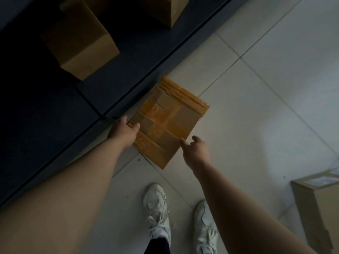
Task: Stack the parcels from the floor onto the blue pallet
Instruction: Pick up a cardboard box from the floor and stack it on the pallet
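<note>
Head view: parcel point(168, 121) lies between left hand point(124, 132), seemingly touching, and right hand point(196, 151).

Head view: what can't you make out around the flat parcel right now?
Left hand grip: fingers past the flat parcel's corner, hidden by the hand.
Right hand: contact with parcel edge, blurred.
Far box on pallet: cut by top edge.
Box at right: cut by frame edge.
</note>
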Available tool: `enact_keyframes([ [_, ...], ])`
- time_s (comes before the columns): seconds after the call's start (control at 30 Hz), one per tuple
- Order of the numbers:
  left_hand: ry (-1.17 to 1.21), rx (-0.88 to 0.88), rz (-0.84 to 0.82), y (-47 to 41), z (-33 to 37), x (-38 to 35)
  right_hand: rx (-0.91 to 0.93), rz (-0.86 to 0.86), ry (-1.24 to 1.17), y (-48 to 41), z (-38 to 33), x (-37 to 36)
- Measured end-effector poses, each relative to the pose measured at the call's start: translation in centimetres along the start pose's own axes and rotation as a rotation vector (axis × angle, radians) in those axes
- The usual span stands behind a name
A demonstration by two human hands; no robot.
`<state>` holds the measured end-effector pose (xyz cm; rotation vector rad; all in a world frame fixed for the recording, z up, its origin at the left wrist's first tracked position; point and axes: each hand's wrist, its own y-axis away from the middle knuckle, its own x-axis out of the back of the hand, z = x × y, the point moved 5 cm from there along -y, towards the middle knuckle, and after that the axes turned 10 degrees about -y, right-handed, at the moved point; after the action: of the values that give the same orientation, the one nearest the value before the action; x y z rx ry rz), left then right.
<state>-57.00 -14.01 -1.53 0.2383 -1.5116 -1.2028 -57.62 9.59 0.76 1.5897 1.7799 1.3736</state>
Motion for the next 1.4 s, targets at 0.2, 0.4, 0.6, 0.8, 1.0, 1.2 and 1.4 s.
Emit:
enact_keyframes([
  [0.2, -0.039, -0.033, -0.071, -2.3, -1.2, -1.7, -0.123, -0.136, -0.246, -0.5, 2.2, -3.4],
  [0.4, 0.126, -0.051, -0.078, 1.7, -2.5, -2.5, -0.118, -0.043, -0.319, 1.5, 2.2, -1.1],
  [0.6, 0.236, -0.014, -0.039, 8.8, -2.5, -1.3, -0.086, -0.025, -0.312, 6.1, 0.8, 2.7],
  [0.8, 0.345, -0.007, 0.045, 19.0, -1.5, 1.8, 0.019, -0.073, -0.253, 14.0, -2.2, 8.1],
  [1.0, 0.49, 0.012, 0.211, 35.0, -0.5, 8.6, 0.26, -0.165, -0.094, 27.1, -8.2, 14.5],
  [1.2, 0.685, -0.011, 0.378, 54.4, -3.2, 15.8, 0.482, -0.314, 0.048, 44.9, -14.0, 18.7],
  [1.4, 0.807, 0.054, 0.52, 70.7, -11.2, 18.4, 0.651, -0.468, 0.264, 60.5, -14.3, 17.8],
])
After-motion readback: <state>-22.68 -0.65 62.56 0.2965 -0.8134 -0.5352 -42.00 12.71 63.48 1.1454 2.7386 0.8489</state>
